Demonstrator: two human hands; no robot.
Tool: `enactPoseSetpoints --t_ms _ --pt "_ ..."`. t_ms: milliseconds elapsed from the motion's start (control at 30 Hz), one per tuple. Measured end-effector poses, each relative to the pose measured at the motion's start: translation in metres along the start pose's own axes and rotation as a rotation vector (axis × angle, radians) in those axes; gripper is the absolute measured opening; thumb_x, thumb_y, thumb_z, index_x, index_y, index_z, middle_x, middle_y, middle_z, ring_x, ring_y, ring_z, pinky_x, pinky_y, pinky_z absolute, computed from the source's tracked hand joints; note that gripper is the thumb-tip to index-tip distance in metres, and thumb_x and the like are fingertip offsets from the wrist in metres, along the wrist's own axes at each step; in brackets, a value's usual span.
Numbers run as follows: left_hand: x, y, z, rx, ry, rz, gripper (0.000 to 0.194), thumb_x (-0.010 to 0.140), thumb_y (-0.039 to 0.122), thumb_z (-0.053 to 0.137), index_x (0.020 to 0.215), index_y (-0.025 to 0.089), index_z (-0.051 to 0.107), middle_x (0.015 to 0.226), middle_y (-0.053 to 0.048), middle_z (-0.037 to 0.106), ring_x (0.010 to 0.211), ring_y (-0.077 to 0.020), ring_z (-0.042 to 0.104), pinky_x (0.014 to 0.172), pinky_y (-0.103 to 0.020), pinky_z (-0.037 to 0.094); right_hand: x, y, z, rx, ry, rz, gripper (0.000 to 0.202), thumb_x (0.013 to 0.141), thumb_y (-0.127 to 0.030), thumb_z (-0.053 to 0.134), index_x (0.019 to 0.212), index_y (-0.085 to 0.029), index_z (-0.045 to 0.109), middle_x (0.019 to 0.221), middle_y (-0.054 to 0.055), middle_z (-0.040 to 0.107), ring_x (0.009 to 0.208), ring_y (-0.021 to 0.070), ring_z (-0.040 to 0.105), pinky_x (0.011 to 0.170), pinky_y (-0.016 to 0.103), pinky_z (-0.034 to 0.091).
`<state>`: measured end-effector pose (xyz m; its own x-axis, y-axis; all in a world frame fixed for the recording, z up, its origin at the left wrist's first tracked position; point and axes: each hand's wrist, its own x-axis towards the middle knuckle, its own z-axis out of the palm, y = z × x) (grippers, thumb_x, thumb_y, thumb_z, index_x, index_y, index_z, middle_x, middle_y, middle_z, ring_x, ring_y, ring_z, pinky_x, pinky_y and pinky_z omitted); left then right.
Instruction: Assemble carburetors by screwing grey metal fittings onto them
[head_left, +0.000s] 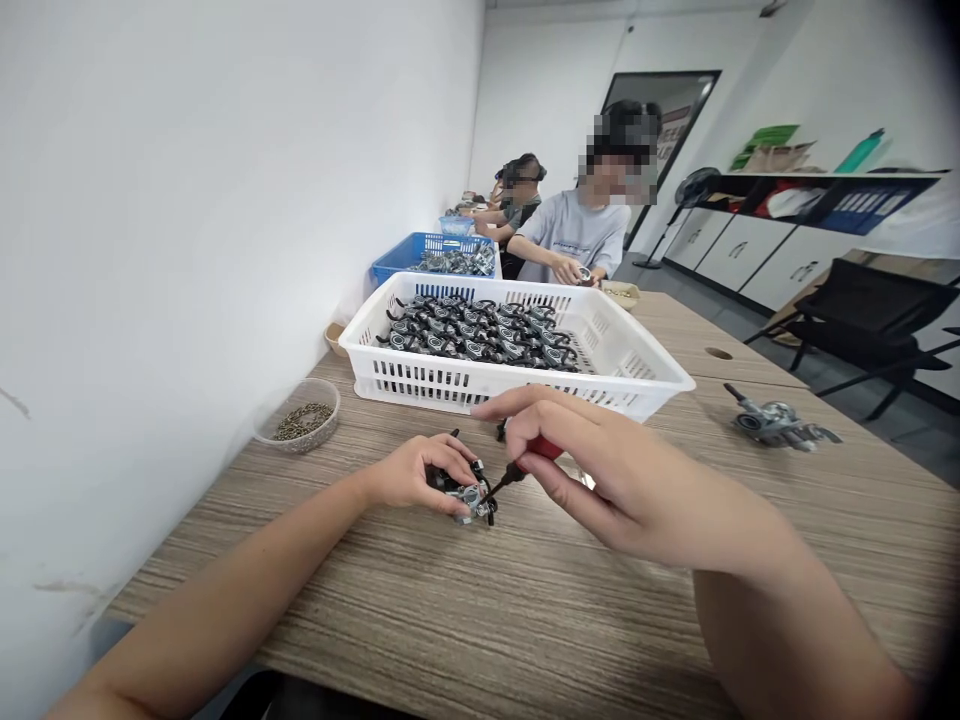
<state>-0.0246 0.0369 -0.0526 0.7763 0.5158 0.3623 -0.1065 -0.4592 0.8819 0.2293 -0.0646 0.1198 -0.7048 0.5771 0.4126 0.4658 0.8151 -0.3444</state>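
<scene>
My left hand is closed round a small metal carburetor with black parts, keeping it on the wooden table. In my right hand is a screwdriver with a red and black handle. Its dark shaft slants down to the left, and the tip meets the carburetor near my left thumb. My right fingers hide much of the handle. Just beyond my hands stands a white plastic crate with rows of similar carburetors in it.
A clear round tub of small screws stands at the left by the wall. Another carburetor lies at the right. Behind the white crate is a blue crate of metal parts. Two people sit farther along the table; a black chair stands right.
</scene>
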Motion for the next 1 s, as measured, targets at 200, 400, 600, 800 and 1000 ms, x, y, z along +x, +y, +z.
enactPoseSetpoints --t_ms 200,400,600,800,1000 --pt "0.000 0.006 0.000 -0.018 -0.014 -0.055 0.036 0.073 0.036 0.101 0.105 0.024 0.090 0.111 -0.011 0.086 0.129 -0.0318 0.070 0.116 -0.047 0.054 0.005 0.004 0.021 -0.147 0.151 -0.014 0.006 0.109 -0.028 0.064 0.113 -0.024 0.062 0.093 0.000 0.072 0.076 0.0152 0.066 0.065 0.028 0.046" --pt "0.000 0.005 -0.002 0.027 -0.027 -0.037 0.035 0.074 0.036 0.101 0.105 0.026 0.090 0.107 -0.011 0.086 0.131 -0.0320 0.069 0.113 -0.048 0.055 -0.003 0.000 0.005 -0.054 0.023 0.069 0.014 0.107 -0.023 0.058 0.120 -0.023 0.054 0.128 0.015 0.067 0.120 0.0283 0.067 0.085 0.037 0.058" --pt "-0.002 0.004 -0.001 -0.016 -0.010 -0.077 0.039 0.074 0.035 0.101 0.109 0.025 0.085 0.114 -0.011 0.083 0.128 -0.0298 0.069 0.110 -0.045 0.054 -0.009 0.009 -0.003 -0.003 -0.038 -0.009 0.004 0.111 -0.026 0.059 0.113 -0.025 0.063 0.105 0.004 0.071 0.085 0.0157 0.067 0.072 0.028 0.052" --pt "-0.002 0.011 -0.001 -0.050 -0.035 -0.095 0.035 0.075 0.035 0.100 0.100 0.021 0.080 0.114 -0.011 0.081 0.132 -0.0310 0.069 0.113 -0.045 0.053 -0.003 0.009 0.007 -0.357 0.139 0.003 0.020 0.106 -0.041 0.070 0.097 -0.024 0.062 0.079 -0.002 0.065 0.062 0.0136 0.056 0.058 0.029 0.038" --pt "0.002 0.009 -0.002 -0.057 -0.032 -0.002 0.030 0.075 0.031 0.100 0.094 0.021 0.080 0.106 -0.011 0.085 0.128 -0.0294 0.071 0.119 -0.052 0.050 -0.010 0.000 -0.007 0.052 -0.086 0.046 0.007 0.107 -0.020 0.057 0.111 -0.025 0.056 0.133 0.011 0.070 0.106 0.0219 0.071 0.085 0.034 0.057"
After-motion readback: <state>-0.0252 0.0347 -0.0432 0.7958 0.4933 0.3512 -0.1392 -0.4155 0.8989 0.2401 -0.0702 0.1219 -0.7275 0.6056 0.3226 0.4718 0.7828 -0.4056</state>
